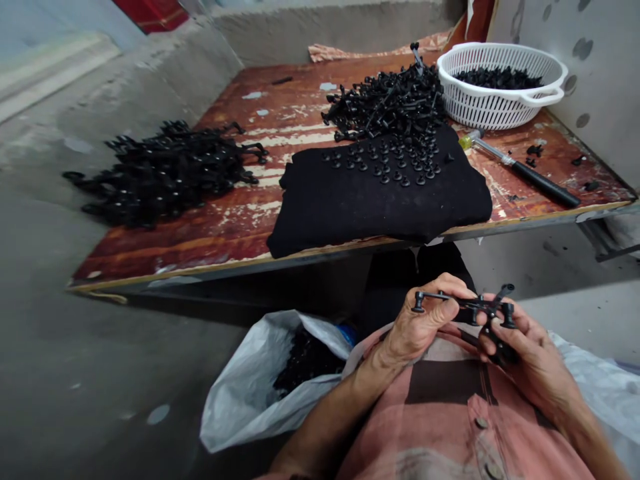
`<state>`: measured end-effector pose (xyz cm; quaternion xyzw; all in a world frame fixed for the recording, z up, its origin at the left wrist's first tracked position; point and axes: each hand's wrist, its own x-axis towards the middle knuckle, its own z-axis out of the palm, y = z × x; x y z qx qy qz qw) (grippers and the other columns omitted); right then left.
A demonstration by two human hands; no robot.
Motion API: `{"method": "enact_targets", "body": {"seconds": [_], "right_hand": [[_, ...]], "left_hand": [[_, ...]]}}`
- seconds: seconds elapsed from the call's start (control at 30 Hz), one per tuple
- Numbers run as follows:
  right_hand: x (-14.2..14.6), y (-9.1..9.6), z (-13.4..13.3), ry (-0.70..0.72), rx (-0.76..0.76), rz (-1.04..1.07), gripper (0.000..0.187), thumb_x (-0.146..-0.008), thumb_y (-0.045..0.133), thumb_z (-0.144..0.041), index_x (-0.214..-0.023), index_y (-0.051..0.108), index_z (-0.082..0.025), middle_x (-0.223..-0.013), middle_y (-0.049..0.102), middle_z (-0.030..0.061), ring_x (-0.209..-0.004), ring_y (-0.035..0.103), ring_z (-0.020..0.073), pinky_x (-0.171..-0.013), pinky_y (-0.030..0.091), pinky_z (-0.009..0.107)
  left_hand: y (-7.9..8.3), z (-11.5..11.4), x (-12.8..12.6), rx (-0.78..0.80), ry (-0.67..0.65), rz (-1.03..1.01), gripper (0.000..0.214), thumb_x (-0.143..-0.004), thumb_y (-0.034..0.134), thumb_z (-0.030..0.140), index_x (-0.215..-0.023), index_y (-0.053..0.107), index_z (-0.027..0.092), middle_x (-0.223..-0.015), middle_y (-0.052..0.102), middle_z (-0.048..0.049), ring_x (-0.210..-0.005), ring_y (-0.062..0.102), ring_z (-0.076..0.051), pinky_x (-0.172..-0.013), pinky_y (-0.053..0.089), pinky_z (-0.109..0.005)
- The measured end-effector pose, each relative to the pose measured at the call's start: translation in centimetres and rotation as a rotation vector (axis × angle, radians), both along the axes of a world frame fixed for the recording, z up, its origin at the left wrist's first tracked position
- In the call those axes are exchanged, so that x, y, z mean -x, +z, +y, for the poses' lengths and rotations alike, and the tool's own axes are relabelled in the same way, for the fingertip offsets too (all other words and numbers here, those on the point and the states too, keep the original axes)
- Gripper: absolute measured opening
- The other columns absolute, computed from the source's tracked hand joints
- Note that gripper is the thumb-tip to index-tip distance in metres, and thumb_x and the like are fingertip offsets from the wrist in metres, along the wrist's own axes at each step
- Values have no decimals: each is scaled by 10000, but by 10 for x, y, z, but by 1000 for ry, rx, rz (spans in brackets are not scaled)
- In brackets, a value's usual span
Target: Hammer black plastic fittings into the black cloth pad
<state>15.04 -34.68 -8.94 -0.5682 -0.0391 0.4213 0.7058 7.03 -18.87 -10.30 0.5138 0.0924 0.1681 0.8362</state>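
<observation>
Close to my body, both hands hold a black jointed plastic part point(481, 303) with thin arms and round spool-like knobs. My left hand point(417, 327) pinches one thin arm between thumb and fingers, with a knob sticking out past the thumb. My right hand point(537, 353) is closed around the other end, its thumb pressing near the joint; the fingers partly hide the lower piece. In front, small black knobs point(400, 163) stand spread over a folded black cloth point(370, 210) at the table's edge.
On the worn red table point(200, 250) lie a heap of black jointed parts point(160, 177) and a pile of thin black parts point(390, 100). A white basket point(485, 110) contains black pieces. A black-handled tool point(545, 183) lies nearby. Below stands a white sack point(235, 393) of black parts.
</observation>
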Motion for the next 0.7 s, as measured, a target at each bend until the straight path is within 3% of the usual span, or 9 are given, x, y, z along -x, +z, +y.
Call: {"method": "enact_targets", "body": {"seconds": [0.13, 0.37, 0.5, 0.7], "right_hand": [[4, 2, 2, 39, -40, 24, 366, -791, 752, -376, -1079, 583, -225, -608, 590, -37, -528, 522, 129, -534, 464, 259], [10, 8, 9, 21, -73, -31, 392, -752, 803, -363, -1049, 583, -231, -772, 655, -22, -533, 545, 97, -524, 488, 235], [8, 9, 8, -20, -68, -71, 395, -735, 814, -321, -1044, 577, -255, -773, 646, -34, -515, 546, 88, -494, 485, 217], [4, 8, 6, -51, -59, -145, 350, -724, 815, -313, -995, 600, -263, -636, 612, -48, -508, 574, 111, -476, 494, 214]], "left_hand": [[0, 0, 3, -71, -12, -11, 315, -793, 689, 517, -866, 753, 217, -938, 615, -59, -886, 585, -205, -850, 481, -365], [-5, 0, 4, -96, -30, -94, 264, -827, 685, 444, -946, 765, 222, -998, 622, -64, -952, 595, -205, -903, 467, -372], [-8, -2, 3, -138, -6, -61, 364, -793, 703, 487, -1007, 751, 197, -1065, 627, -95, -1030, 579, -236, -937, 466, -403], [-5, -4, -1, -148, 43, -173, 308, -785, 733, 419, -988, 760, 188, -1000, 645, -93, -1048, 569, -242, -987, 418, -409]]}}
